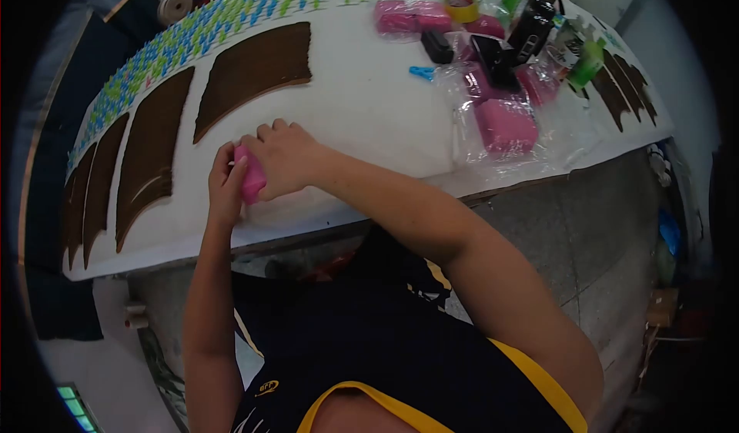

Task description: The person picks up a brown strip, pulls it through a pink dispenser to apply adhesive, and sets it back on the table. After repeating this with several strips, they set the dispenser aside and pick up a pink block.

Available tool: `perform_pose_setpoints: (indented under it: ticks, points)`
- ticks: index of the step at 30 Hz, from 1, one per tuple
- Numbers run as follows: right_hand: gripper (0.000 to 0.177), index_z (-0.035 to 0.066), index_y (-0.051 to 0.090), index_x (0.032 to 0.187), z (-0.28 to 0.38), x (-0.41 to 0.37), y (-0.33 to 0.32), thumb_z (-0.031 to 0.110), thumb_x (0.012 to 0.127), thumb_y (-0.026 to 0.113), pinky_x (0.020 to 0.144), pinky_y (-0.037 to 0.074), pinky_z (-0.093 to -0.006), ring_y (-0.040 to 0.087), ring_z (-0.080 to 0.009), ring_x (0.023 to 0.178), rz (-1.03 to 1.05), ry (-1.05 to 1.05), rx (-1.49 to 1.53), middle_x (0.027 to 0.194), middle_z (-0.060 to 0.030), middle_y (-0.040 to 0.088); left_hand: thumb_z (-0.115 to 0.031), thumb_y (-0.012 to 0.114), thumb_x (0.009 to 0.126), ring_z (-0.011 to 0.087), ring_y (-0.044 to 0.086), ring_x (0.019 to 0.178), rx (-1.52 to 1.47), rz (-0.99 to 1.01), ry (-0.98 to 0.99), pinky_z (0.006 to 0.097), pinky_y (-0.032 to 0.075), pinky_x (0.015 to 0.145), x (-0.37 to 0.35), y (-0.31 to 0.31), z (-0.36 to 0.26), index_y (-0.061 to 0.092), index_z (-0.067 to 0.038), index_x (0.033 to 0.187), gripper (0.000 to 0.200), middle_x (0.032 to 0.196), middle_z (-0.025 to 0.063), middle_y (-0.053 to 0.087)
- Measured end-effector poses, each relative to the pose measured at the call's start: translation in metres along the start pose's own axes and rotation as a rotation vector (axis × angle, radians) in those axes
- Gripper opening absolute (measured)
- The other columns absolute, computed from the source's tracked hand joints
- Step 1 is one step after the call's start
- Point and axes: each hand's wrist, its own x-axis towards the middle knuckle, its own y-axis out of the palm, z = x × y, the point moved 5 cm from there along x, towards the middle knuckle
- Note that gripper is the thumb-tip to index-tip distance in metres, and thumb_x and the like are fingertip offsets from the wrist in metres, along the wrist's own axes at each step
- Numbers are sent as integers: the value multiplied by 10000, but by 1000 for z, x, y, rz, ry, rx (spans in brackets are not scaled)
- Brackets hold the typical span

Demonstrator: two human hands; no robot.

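**Both hands closing on one pink block at the bench edge**

I am watching the left hand [225, 187] and the right hand [283, 156] meeting at the near edge of the white bench [369, 117]. They are sharing one pink block [252, 177]. The left grip is pressing it from its own side, fingers pointing away from the body. The right grip is curling over the top and far face, knuckles showing. Only a narrow slice of the block is showing between the two. It is sitting low over the bench edge, and I cannot tell whether it is touching the surface.

Just left of the grip, a long brown curved strip [154, 152] is lying flat. More narrow brown strips [96, 187] are lying further left.

Beyond the grip, a wider brown piece [254, 71] is resting on the white. Past that, rows of blue and green pegs [215, 17] are running along the far edge.

Well to the right of the grip, a bagged pink block [504, 125] is lying in clear plastic. Beyond it:
- a black device [493, 60] is lying on another bag;
- a small blue clip [421, 72] is lying nearer the middle of the bench;
- a yellow tape roll [462, 7] is sitting further off;
- a green bottle [589, 63] is standing at the far right.
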Motion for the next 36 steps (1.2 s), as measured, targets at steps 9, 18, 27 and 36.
perform_pose_setpoints:
  ticks: [9,18,27,36]
  points:
    - [899,65,561,1429,3,0,-5,560,723,815,968,525,-501,605,-393,1155,27,-6,10,1272,-198,645,-206,640,1041,153,595,1024,89,-13,26,306,506,928,1,-2,7,549,-7,1420,437,1241,78,640]
    - [842,23,597,1372,4,1,-4,518,721,798,950,519,-489,602,-391,1155,33,-4,40,1263,-213,644,-182,612,1040,156,606,1026,58,-34,-46,317,524,915,-2,-1,3,495,-20,1461,466,1257,96,623]
    - [868,-6,615,1323,6,9,-2,544,682,818,942,526,-483,595,-383,1185,134,-7,-6,1282,-219,634,-139,593,1053,155,601,1036,-8,-75,-19,320,522,930,-4,2,2,471,-16,1472,453,1284,92,612]
    - [1005,-47,530,1422,12,12,1,542,673,850,917,536,-444,631,-348,1134,113,-16,-33,1241,-204,653,-136,585,1054,172,599,1110,-63,-56,-39,336,511,989,-7,5,0,446,12,1488,479,1354,118,589]
